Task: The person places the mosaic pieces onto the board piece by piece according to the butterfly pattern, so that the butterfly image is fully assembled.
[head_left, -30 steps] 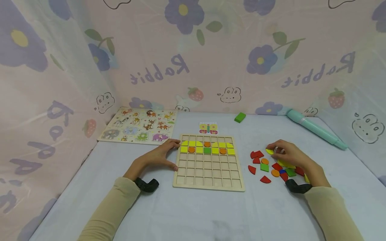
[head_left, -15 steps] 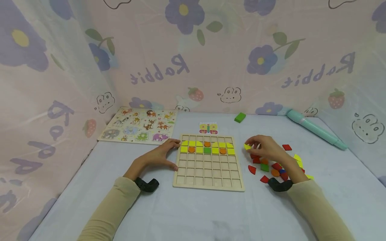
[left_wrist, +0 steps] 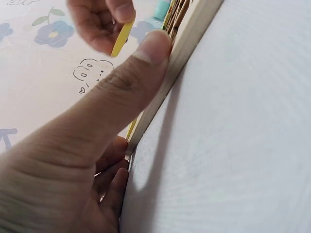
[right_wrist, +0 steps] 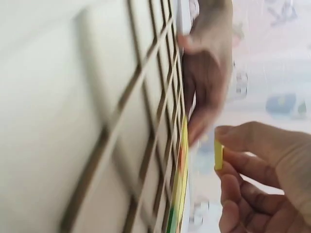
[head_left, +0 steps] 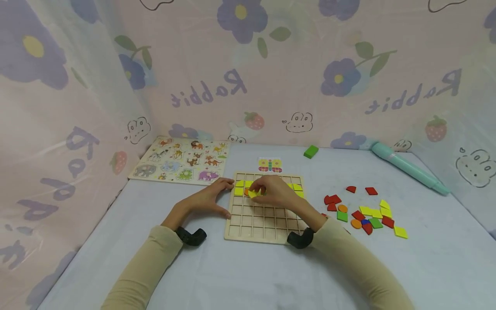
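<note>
A square wooden grid board (head_left: 255,221) lies mid-table, with yellow tiles (head_left: 239,191) and an orange disc (head_left: 246,192) showing in its upper rows. At its left edge rests my left hand (head_left: 207,201), thumb (left_wrist: 153,48) and fingertips touching the rim, spread apart. My right hand (head_left: 277,191) pinches a thin yellow tile (right_wrist: 218,154) between thumb and fingers, held above the board's upper rows. From the left wrist view, this tile is seen edge-on, raised off the board. The right hand and forearm hide part of the filled rows and the board's right side.
Loose red, yellow, green, orange and blue pieces (head_left: 376,213) lie scattered right of the board. Behind it are a butterfly pattern card (head_left: 270,165) and a green block (head_left: 311,151). An animal puzzle board (head_left: 182,161) lies back left, a teal tube (head_left: 408,168) back right.
My right hand has carried the yellow tile leftward from the loose pieces to above the board. My left hand stays at the board's edge. The head view has shifted slightly.
</note>
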The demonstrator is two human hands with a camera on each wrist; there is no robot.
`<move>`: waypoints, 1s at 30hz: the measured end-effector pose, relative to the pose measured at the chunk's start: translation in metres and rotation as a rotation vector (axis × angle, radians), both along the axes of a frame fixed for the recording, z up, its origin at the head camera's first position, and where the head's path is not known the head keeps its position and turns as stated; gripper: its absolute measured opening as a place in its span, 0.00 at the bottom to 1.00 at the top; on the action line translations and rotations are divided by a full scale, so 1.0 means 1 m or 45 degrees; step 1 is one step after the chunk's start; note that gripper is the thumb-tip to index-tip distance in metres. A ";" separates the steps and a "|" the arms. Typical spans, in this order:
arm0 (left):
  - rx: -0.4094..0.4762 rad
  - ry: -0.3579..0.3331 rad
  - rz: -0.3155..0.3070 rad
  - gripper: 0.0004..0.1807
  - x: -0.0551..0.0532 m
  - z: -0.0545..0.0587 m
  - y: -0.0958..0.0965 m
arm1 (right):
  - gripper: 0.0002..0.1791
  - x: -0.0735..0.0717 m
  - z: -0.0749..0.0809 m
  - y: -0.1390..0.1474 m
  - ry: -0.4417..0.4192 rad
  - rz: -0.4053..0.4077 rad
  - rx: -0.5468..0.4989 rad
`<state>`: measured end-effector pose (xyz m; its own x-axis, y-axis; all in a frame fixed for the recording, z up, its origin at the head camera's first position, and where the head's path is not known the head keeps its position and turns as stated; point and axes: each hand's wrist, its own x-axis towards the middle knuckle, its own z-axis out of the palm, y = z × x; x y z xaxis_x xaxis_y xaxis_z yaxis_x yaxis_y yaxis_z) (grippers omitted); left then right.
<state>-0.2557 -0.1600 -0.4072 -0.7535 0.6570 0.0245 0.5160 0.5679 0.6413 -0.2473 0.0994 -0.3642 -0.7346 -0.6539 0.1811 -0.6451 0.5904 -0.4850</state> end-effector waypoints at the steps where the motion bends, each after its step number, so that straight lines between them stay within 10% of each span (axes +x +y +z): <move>1: 0.001 0.002 0.000 0.49 0.000 0.000 0.000 | 0.13 0.000 0.000 -0.007 -0.002 0.005 0.008; 30: 0.037 0.002 -0.026 0.46 0.002 0.003 0.000 | 0.12 -0.009 -0.023 -0.037 -0.047 0.063 -0.040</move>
